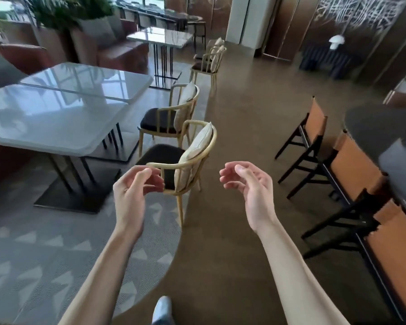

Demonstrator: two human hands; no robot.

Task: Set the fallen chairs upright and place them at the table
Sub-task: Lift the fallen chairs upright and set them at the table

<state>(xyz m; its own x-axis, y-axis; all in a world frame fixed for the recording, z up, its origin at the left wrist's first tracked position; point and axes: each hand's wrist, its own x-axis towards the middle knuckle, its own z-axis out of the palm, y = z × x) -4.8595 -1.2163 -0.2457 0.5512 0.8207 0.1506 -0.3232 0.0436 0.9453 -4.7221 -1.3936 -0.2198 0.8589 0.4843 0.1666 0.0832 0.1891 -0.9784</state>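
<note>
A brown floor [242,127] runs down the middle of the room, meeting a grey patterned carpet [33,266] along a curved edge at left. On the right stand dark-framed chairs with orange backs [315,121] beside a dark counter [373,123]. Further back — potted plants [63,10], a reddish-brown sofa [117,50] and a pale column [249,19]. The far wall carries a decorative branch-pattern panel [352,12], with a small white lamp [336,40] on a dark ribbed cabinet — daylight shines through windows at top left.

arms: bare forearms [108,266], no sleeves | footwear: pale shoe [161,309] | wrists: nothing worn
</note>
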